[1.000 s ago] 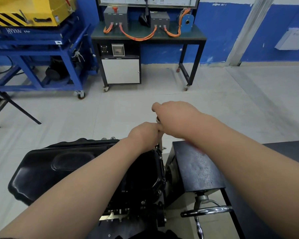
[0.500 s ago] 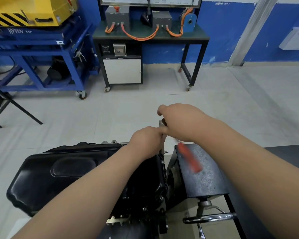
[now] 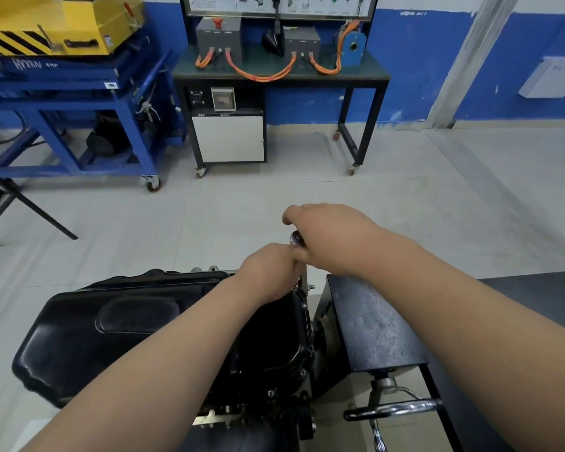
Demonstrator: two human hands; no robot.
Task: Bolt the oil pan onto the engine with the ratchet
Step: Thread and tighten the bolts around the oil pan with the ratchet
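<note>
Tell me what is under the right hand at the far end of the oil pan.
Under the right hand a round metal ratchet head shows, beside the left hand. The handle and the bolt are covered.

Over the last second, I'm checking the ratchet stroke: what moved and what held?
The ratchet handle swung: its red grip showed over the black block half a second ago, but is hidden now under the right hand. The left hand stayed closed on the tool's shaft; the oil pan did not shift.
</note>
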